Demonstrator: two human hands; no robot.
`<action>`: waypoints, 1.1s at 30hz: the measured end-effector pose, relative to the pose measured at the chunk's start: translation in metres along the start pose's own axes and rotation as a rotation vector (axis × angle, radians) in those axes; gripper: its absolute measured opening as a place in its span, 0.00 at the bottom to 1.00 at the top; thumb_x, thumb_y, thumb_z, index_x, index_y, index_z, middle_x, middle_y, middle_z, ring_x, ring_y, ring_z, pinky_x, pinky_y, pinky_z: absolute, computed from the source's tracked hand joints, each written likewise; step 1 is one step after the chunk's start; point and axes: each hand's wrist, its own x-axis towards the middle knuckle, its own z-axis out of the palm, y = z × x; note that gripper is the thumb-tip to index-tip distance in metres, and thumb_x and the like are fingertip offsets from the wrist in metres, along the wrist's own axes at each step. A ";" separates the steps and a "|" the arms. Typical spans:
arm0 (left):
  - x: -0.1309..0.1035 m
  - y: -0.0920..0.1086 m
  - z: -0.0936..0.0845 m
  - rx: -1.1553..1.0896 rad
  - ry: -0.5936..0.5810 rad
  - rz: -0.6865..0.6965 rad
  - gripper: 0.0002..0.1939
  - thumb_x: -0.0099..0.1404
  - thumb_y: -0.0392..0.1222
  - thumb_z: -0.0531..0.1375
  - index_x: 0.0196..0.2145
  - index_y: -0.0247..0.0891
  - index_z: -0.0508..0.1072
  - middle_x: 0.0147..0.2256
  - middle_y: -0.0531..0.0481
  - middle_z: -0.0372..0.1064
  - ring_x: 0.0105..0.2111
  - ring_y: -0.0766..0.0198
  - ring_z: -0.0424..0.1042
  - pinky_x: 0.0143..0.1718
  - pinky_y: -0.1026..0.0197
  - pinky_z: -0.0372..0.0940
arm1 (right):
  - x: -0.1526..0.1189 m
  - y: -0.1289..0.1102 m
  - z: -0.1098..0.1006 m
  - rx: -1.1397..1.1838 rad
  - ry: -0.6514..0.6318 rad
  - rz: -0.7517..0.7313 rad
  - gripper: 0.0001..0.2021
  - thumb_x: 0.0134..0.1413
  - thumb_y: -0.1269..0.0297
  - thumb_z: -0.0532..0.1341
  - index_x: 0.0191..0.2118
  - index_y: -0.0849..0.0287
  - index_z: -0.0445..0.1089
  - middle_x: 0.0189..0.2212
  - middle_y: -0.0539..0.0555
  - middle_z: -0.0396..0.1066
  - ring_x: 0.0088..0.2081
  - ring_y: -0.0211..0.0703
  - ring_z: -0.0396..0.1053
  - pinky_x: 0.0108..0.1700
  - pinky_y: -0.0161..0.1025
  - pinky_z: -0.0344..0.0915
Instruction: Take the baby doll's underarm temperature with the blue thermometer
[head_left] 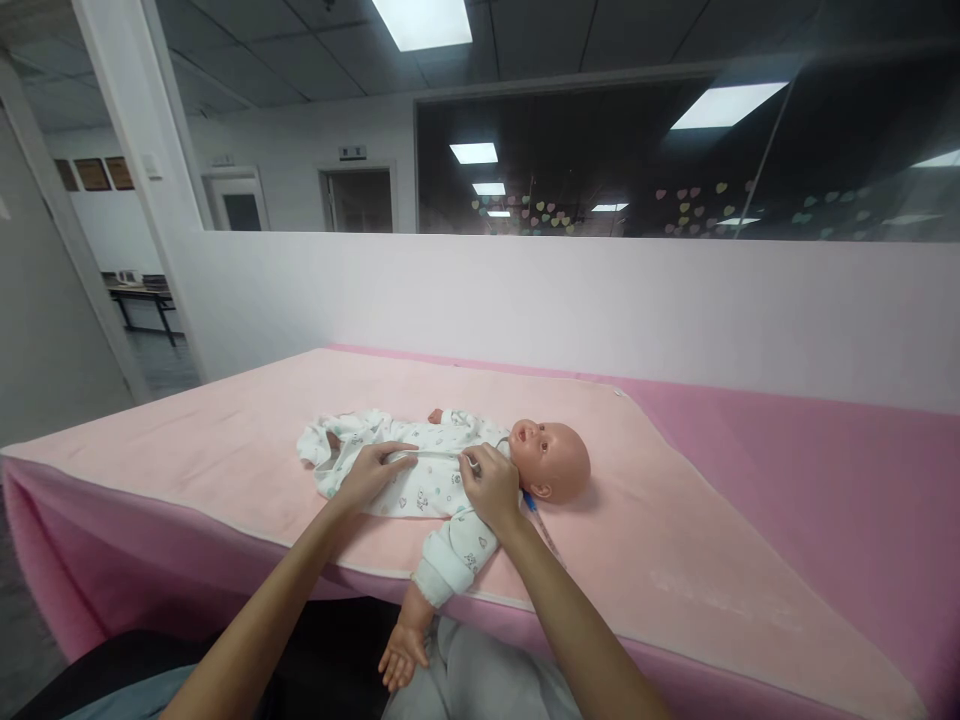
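A bald baby doll (553, 462) lies on its back, head to the right, in a white patterned outfit (427, 490). My left hand (377, 472) rests on the lower front of the outfit, its thumb and fingers closed on the edge of the front opening. Nearer the doll's neck, my right hand (489, 482) is pinched on the outfit's front at the chest. One doll arm (409, 635) hangs over the table's near edge, its sleeve bunched above the hand. Beside the neck, a blue-ended cord (534, 505) lies partly under the doll.
A light pink blanket (675, 560) covers the table over a darker pink cloth (810, 440). A white half wall (570, 300) with glass above stands behind. At the far left, a doorway shows a desk (142, 292).
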 end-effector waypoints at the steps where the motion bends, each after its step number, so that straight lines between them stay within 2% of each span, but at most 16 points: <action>1: 0.000 -0.001 0.000 0.002 0.010 0.000 0.19 0.51 0.52 0.60 0.37 0.38 0.77 0.34 0.46 0.74 0.32 0.57 0.70 0.28 0.62 0.62 | 0.000 0.000 0.000 -0.001 0.000 -0.002 0.08 0.55 0.65 0.53 0.28 0.57 0.68 0.24 0.50 0.69 0.27 0.37 0.66 0.28 0.33 0.56; 9: 0.001 -0.008 0.006 0.029 0.135 0.036 0.18 0.51 0.52 0.60 0.37 0.40 0.77 0.38 0.47 0.74 0.39 0.53 0.69 0.38 0.58 0.63 | 0.000 0.001 0.001 -0.004 0.001 -0.003 0.09 0.55 0.64 0.53 0.29 0.57 0.68 0.25 0.51 0.70 0.28 0.38 0.66 0.29 0.33 0.56; 14: 0.000 -0.011 0.008 0.025 0.187 0.014 0.16 0.51 0.50 0.60 0.36 0.40 0.77 0.37 0.48 0.74 0.40 0.53 0.70 0.40 0.57 0.62 | 0.000 0.000 0.000 0.004 -0.002 0.000 0.09 0.55 0.64 0.53 0.29 0.57 0.68 0.25 0.51 0.70 0.28 0.38 0.66 0.29 0.33 0.56; 33: 0.000 -0.014 0.007 -0.047 0.194 0.051 0.16 0.50 0.49 0.61 0.33 0.37 0.77 0.35 0.46 0.75 0.38 0.53 0.70 0.39 0.58 0.62 | 0.000 -0.001 -0.001 -0.001 -0.001 0.003 0.09 0.55 0.65 0.53 0.29 0.57 0.68 0.24 0.50 0.69 0.27 0.36 0.65 0.29 0.32 0.55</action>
